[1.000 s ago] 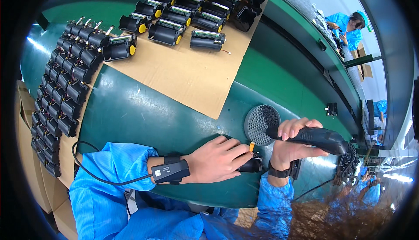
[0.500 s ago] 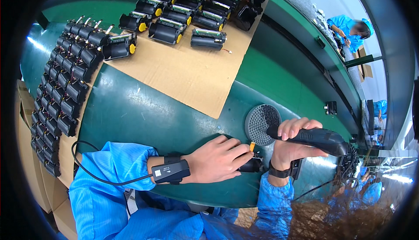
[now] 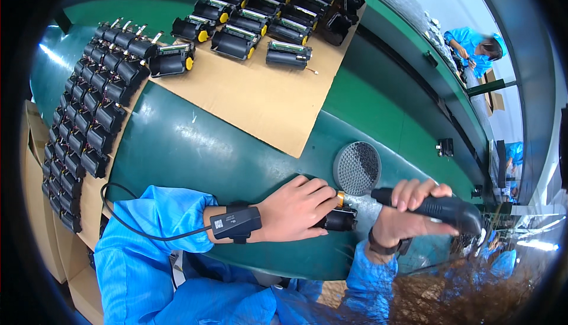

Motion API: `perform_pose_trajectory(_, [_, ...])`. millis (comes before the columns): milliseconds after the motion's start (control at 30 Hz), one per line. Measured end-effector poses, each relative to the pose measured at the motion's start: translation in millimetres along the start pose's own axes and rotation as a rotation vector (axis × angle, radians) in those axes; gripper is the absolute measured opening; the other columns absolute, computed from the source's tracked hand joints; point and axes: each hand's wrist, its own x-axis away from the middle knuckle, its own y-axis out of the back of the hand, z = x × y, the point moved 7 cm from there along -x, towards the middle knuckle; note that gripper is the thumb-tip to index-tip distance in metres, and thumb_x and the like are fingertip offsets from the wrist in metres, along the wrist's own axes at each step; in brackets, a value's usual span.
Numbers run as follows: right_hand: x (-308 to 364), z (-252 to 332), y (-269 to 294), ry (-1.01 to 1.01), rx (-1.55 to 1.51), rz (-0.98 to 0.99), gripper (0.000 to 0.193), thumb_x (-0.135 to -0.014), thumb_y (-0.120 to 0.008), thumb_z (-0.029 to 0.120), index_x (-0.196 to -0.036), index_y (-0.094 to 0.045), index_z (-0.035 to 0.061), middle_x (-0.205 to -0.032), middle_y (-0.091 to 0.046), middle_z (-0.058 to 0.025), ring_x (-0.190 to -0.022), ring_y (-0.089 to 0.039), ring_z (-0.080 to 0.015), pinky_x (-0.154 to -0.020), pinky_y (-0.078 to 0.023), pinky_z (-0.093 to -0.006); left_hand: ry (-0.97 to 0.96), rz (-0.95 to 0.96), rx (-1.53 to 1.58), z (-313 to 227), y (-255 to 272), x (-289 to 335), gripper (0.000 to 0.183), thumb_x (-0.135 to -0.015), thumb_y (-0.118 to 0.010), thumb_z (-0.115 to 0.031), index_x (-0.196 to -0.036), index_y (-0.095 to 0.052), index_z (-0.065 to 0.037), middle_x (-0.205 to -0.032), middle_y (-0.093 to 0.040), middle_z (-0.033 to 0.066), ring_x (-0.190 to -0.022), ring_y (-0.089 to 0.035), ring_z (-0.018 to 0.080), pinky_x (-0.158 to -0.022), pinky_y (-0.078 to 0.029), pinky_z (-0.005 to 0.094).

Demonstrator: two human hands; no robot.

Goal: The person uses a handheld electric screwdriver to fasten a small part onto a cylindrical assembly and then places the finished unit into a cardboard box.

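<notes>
My left hand [image 3: 296, 207] lies over a small black printer-like module [image 3: 341, 220] near the table's front edge, its fingers curled onto the module's left end. A yellow-orange strip [image 3: 340, 197] sticks up beside the fingertips. My right hand [image 3: 408, 209] is closed around a black electric screwdriver [image 3: 441, 208], held slanting just right of the module. The screwdriver's front end points left, close to a round grey dish [image 3: 357, 168]. Small dark pieces, apparently screws, lie in the right part of that dish. The module's left end is hidden under my left hand.
Rows of black modules with yellow gears [image 3: 235, 42] stand on a cardboard sheet [image 3: 254, 109]. Many black units [image 3: 97, 97] are lined up at the left. One small black unit [image 3: 445, 147] sits at the right. Another person [image 3: 473, 50] in blue works beyond the green ledge.
My right hand has shifted right and slightly nearer with the screwdriver, away from the module. My left hand stays on the module, moved slightly left, and more of the module shows.
</notes>
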Motion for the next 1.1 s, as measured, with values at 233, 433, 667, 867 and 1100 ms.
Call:
perform_pose_trajectory(233, [41.8,16.3,-20.4,-0.085,-0.093,0.173,0.075,-0.097,-0.049,0.079,-0.110,-0.047,0.0051,-0.069,-0.051,-0.0066,-0.048,-0.050,-0.0174,-0.040,-0.043,-0.0305,0.028,0.004,0.048,4.8,-5.2,-0.4,0.065,-0.086,-0.078,-0.046,-0.134,-0.063,-0.004,-0.128,-0.056,0.0080,-0.126,-0.051,0.0272,-0.101,-0.044,0.0405])
perform_pose_trajectory(433, [51.9,-0.3,-26.9,-0.136,-0.105,0.169,0.083,-0.092,-0.040,0.089,-0.103,-0.045,0.0067,-0.067,-0.053,-0.0076,-0.046,-0.050,-0.0185,-0.041,-0.045,-0.0337,0.043,0.001,0.067,6.1,-4.9,1.2,0.064,-0.085,-0.079,-0.046,-0.132,-0.064,-0.004,-0.127,-0.056,0.0080,-0.125,-0.051,0.0271,-0.101,-0.044,0.0408])
perform_pose_trajectory(667, [53.4,-3.1,-25.1,-0.113,-0.103,0.170,0.084,-0.092,-0.039,0.089,-0.104,-0.045,0.0064,-0.068,-0.054,-0.0086,-0.047,-0.051,-0.0180,-0.041,-0.046,-0.0334,0.034,-0.011,0.078,5.2,-3.7,0.2,0.063,-0.084,-0.080,-0.045,-0.131,-0.065,-0.005,-0.127,-0.056,0.0080,-0.125,-0.051,0.0275,-0.100,-0.044,0.0411])
perform_pose_trajectory(867, [52.2,-7.4,-28.3,-0.148,-0.112,0.189,0.079,-0.093,-0.050,0.082,-0.108,-0.048,0.0045,-0.069,-0.053,-0.0076,-0.050,-0.051,-0.0182,-0.041,-0.041,-0.0303,0.041,-0.009,0.077,5.8,-3.2,0.3,0.063,-0.085,-0.079,-0.045,-0.131,-0.064,-0.005,-0.127,-0.057,0.0082,-0.125,-0.051,0.0278,-0.101,-0.044,0.0412])
perform_pose_trajectory(1100, [58.0,-9.9,-27.2,-0.130,-0.077,0.195,0.084,-0.089,-0.043,0.090,-0.102,-0.046,0.0070,-0.067,-0.054,-0.0084,-0.047,-0.052,-0.0194,-0.042,-0.046,-0.0339,0.040,-0.010,0.086,6.5,-5.9,1.2,0.063,-0.085,-0.079,-0.045,-0.131,-0.065,-0.005,-0.128,-0.057,0.0082,-0.126,-0.051,0.0277,-0.102,-0.044,0.0416])
